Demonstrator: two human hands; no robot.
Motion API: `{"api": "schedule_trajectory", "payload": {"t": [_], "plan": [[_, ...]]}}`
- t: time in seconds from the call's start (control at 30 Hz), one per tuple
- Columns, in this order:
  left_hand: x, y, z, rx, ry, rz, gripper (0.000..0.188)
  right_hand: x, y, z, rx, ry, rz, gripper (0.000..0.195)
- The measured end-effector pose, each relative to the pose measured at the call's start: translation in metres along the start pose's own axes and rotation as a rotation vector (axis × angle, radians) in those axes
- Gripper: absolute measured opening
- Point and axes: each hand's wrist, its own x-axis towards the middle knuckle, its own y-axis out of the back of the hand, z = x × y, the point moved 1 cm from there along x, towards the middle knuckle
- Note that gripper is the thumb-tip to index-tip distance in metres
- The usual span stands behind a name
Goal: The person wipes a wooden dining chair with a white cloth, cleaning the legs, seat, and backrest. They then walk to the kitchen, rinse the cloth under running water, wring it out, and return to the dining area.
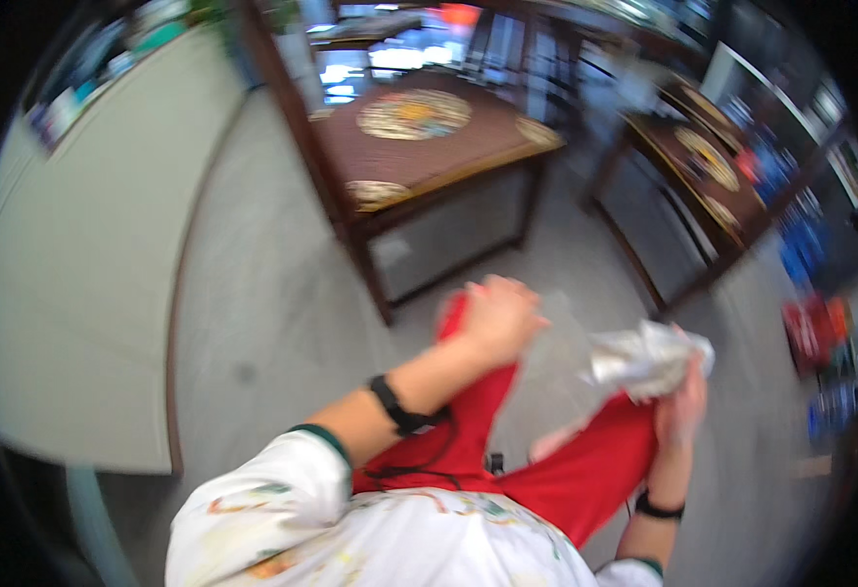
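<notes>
Over my red-clad left knee, my left hand [502, 319] is blurred with its fingers curled; whether it holds anything is unclear. A black band circles that wrist. My right hand [682, 403], near the other knee, grips a crumpled white, partly translucent sheet [645, 359], which looks like thin plastic or paper. Its loose part stands up from the fingers towards the middle. Just beyond my knees is a dark wooden chair [436, 158] with a brown patterned seat cushion.
A second wooden chair [700, 169] with a similar cushion stands at the right. A large pale panel [106, 257] with a brown edge fills the left side. Blue items [803, 242] and a red item [810, 334] lie along the far right over the grey floor [245, 293].
</notes>
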Motion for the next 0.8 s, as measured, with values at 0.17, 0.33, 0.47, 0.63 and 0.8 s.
{"api": "schedule_trajectory", "payload": {"t": [0.17,0.33,0.47,0.63,0.8], "plan": [[0.009,0.010,0.011,-0.196,-0.071,0.018,0.035,0.006,-0.002,-0.022,0.076,-0.069,0.110,0.051],[0.021,0.015,0.017,-0.289,-0.142,-0.142,0.037,0.002,0.018,-0.031,-0.521,0.104,0.103,0.049],[0.044,0.018,0.023,-0.391,-0.149,-0.317,0.040,0.007,0.031,-0.025,-1.140,0.116,-0.053,0.041],[0.073,-0.007,0.034,-1.325,-0.078,-1.165,0.036,0.014,0.047,-0.039,-1.325,0.063,-0.601,0.046],[0.093,-0.038,0.034,-0.541,-0.333,-0.889,0.047,0.024,0.092,-0.037,-1.184,0.000,-0.938,0.047]]}}
